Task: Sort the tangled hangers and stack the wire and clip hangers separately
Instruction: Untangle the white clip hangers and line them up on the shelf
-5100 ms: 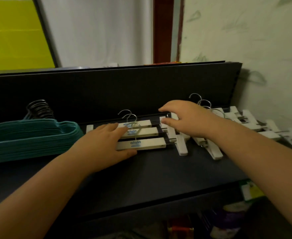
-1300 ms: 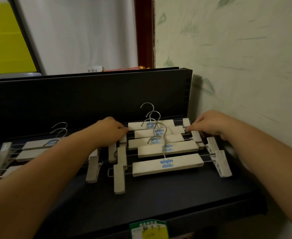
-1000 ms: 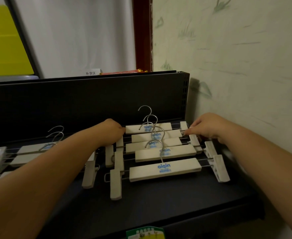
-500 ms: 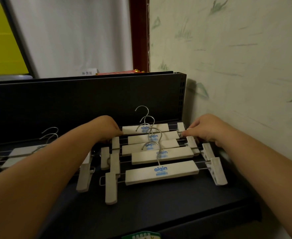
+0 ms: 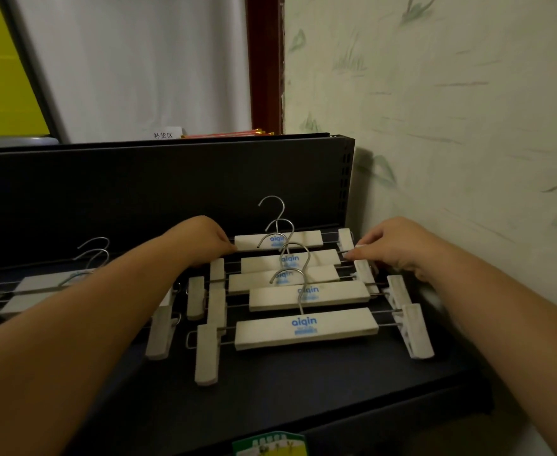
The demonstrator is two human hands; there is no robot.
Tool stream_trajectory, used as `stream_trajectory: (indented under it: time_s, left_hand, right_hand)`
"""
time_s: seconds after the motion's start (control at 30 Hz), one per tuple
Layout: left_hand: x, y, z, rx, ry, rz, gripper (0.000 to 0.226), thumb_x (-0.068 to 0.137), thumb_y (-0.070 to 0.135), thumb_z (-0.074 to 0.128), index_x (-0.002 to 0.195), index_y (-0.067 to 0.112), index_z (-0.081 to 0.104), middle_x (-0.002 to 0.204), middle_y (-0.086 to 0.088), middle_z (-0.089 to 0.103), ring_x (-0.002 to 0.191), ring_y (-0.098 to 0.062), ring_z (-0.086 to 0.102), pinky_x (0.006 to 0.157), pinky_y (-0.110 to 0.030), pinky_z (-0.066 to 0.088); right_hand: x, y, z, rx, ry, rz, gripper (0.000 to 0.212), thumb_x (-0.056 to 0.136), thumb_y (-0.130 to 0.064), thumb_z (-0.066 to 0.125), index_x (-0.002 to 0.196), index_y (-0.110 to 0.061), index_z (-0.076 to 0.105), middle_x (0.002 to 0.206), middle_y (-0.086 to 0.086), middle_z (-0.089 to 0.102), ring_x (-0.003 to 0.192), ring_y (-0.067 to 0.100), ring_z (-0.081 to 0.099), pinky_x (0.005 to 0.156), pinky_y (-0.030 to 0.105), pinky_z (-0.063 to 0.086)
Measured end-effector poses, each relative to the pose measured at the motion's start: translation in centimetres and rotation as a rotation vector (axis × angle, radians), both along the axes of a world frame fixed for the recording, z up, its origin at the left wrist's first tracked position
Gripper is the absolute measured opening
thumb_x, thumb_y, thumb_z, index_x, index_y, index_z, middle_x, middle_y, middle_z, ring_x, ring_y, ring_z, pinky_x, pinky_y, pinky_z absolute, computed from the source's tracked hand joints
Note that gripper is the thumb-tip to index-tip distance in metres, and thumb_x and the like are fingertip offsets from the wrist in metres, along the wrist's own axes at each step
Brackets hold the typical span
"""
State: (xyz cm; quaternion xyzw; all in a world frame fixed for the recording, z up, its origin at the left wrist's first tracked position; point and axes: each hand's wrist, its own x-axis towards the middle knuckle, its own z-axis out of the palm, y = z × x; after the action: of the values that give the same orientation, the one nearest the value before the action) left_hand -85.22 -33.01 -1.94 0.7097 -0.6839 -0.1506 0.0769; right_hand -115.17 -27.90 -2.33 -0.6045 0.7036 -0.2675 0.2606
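Several white clip hangers with blue lettering and metal hooks lie in an overlapping row on the dark shelf, at its right end. My left hand is at the left end of the rearmost hanger, fingers curled against its block and wire. At the right end of the rear hangers, my right hand pinches a white clip. No wire hangers are in view.
A second group of clip hangers lies further left, partly behind my left forearm. The shelf's dark back panel rises behind. A pale wall closes the right side. A green label sits on the front edge.
Since five seconds ago both hands have left the left group and reached the right group. Over the last second they have stayed at the two ends of the rear hangers.
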Motion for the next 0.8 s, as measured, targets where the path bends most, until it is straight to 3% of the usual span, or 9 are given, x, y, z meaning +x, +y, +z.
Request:
stream_trajectory:
  time_s: [0.27, 0.4, 0.47, 0.6, 0.8]
  left_hand:
    - [0.4, 0.4, 0.1, -0.044, -0.040, -0.031, 0.024, 0.092, 0.038, 0.057, 0.112, 0.028, 0.067, 0.095, 0.005, 0.063, 0.086, -0.012, 0.059, 0.075, -0.030, 0.046]
    - [1.8, 2.0, 0.5, -0.155, -0.101, -0.158, 0.041, 0.093, 0.043, 0.054, 0.133, 0.034, 0.052, 0.119, 0.005, 0.058, 0.090, -0.006, 0.055, 0.069, -0.024, 0.041]
    - [2.4, 3.0, 0.6, -0.108, -0.087, -0.210, 0.048, 0.091, 0.047, 0.056, 0.136, 0.034, 0.048, 0.123, 0.004, 0.055, 0.097, -0.007, 0.055, 0.075, -0.022, 0.042]
    - [2.5, 4.0, 0.6, -0.060, -0.198, -0.239, 0.060, 0.086, 0.058, 0.056, 0.140, 0.033, 0.046, 0.140, 0.001, 0.040, 0.116, -0.017, 0.049, 0.099, -0.038, 0.045]
    - [1.4, 4.4, 0.4, -0.091, -0.290, -0.216, 0.055, 0.091, 0.056, 0.051, 0.140, 0.033, 0.046, 0.140, -0.001, 0.035, 0.107, -0.014, 0.050, 0.094, -0.034, 0.047]
  right_hand:
    - [0.6, 0.2, -0.1, -0.011, -0.030, -0.023, 0.027, 0.075, -0.035, 0.084, 0.093, -0.018, 0.075, 0.088, 0.000, 0.070, 0.084, 0.014, 0.061, 0.062, 0.027, 0.044]
    - [0.9, 0.2, -0.4, -0.022, -0.024, -0.063, 0.031, 0.073, -0.037, 0.085, 0.093, -0.016, 0.074, 0.088, 0.002, 0.069, 0.085, 0.015, 0.060, 0.070, 0.032, 0.047]
    - [0.9, 0.2, -0.5, -0.030, -0.022, -0.078, 0.032, 0.073, -0.039, 0.085, 0.093, -0.016, 0.074, 0.088, 0.003, 0.069, 0.085, 0.016, 0.060, 0.074, 0.033, 0.047]
    - [1.4, -0.2, -0.3, -0.008, 0.001, -0.089, 0.036, 0.077, -0.044, 0.080, 0.098, -0.015, 0.075, 0.090, 0.004, 0.069, 0.087, 0.018, 0.061, 0.078, 0.035, 0.049]
    - [2.0, -0.9, -0.3, -0.005, 0.099, -0.024, 0.033, 0.081, -0.042, 0.078, 0.101, -0.016, 0.077, 0.092, 0.002, 0.071, 0.088, 0.018, 0.063, 0.086, 0.038, 0.052]
